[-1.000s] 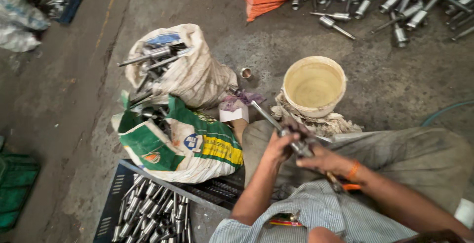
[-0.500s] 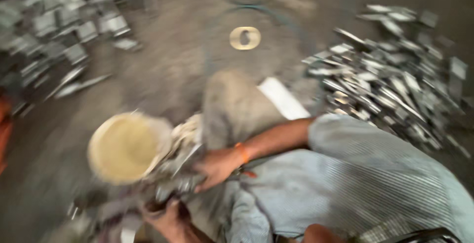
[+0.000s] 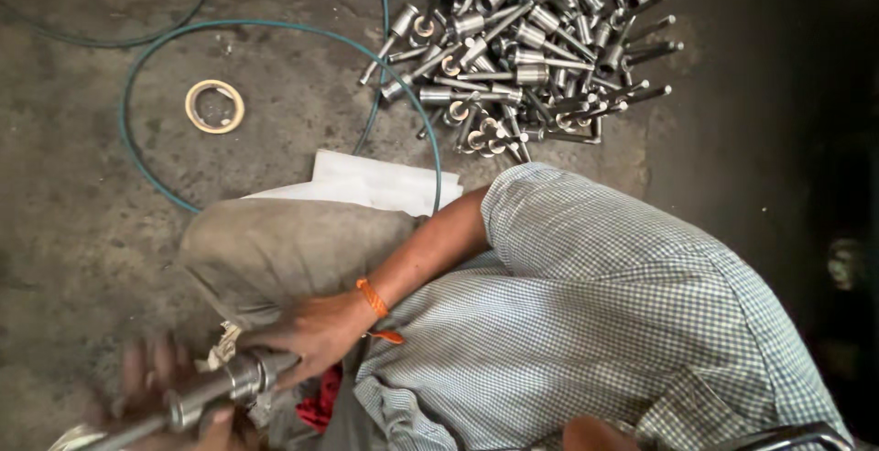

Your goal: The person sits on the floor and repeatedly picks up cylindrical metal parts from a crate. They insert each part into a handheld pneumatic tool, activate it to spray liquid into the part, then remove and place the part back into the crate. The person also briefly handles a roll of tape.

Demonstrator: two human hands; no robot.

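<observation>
Gripping smooth steel cylinder (image 3: 215, 391): right hand (image 3: 316, 334) grip clamped; blurred left hand (image 3: 160, 387) grip clamped too.

Left hand (image 3: 151, 378) blurred; metal rod (image 3: 197, 396) cut off.

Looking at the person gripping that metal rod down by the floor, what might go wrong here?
The left hand is blurred, so it is moving fast beside the metal rod that the right hand grips; fingers might get pinched or struck. The green hose loops across the floor by the pile of metal parts, so it might snag a foot or scatter them.
</observation>
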